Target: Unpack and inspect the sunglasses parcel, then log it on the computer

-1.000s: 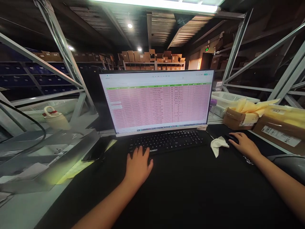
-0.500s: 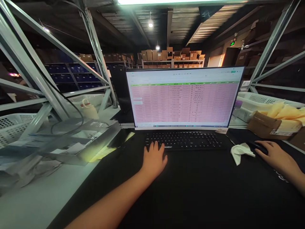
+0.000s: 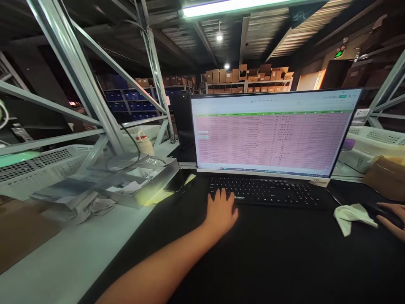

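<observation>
My left hand (image 3: 221,213) lies palm down at the front left of a black keyboard (image 3: 268,191), fingers spread over its lower keys. Only part of my right hand (image 3: 392,228) shows at the right edge, its fingers around a black computer mouse (image 3: 386,214). Between keyboard and mouse a crumpled white tissue (image 3: 351,215) rests on the black desk mat (image 3: 253,257). Behind the keyboard stands a monitor (image 3: 272,141) with a spreadsheet of pink rows under a green header; its text is too small to read.
To the left are a grey open box (image 3: 126,194) with papers, a dark phone (image 3: 176,180) and a white basket (image 3: 57,164). A cardboard box (image 3: 386,179) and a white crate (image 3: 357,154) stand at right. Metal frame posts (image 3: 155,67) flank the desk.
The view has turned left, so everything sits further right and my right hand is partly cut off. Both hands keep their places on the keyboard and mouse. Some spreadsheet rows look different.
</observation>
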Available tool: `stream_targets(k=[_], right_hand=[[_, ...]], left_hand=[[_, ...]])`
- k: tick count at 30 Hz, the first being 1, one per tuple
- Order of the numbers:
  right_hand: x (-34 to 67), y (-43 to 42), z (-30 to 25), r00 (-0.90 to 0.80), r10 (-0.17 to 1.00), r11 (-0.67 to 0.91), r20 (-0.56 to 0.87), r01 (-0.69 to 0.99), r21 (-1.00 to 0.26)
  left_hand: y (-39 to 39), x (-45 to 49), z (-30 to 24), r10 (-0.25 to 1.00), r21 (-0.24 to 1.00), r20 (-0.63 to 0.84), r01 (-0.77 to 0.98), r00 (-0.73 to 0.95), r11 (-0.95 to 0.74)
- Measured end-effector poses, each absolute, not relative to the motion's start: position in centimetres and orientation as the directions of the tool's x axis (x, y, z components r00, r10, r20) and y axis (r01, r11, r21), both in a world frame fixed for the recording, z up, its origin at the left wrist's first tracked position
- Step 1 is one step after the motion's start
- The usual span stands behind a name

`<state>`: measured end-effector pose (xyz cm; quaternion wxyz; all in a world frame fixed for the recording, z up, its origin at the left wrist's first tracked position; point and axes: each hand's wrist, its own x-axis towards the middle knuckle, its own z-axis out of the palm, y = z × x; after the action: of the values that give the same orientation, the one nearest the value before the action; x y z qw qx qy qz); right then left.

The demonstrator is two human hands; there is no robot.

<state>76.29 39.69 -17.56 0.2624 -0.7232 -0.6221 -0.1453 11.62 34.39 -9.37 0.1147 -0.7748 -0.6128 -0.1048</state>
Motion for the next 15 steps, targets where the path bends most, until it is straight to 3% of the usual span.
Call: stream_targets(k=[5,15], right_hand=[[76.6,40.1,-18.1,0.167,0.833,-0.025,0.528,0.964,-0.265],[74.0,38.1,-15.3,0.161,0.898,-0.093,0.409,0.979,-0.179]], left_hand=[[34.4,11.6,-9.4,0.920,-0.049,0.309,0.970,0.240,-0.237],[34.5,11.9,-8.9,0.928,-0.054,0.291,0.972,0.233,-0.227]])
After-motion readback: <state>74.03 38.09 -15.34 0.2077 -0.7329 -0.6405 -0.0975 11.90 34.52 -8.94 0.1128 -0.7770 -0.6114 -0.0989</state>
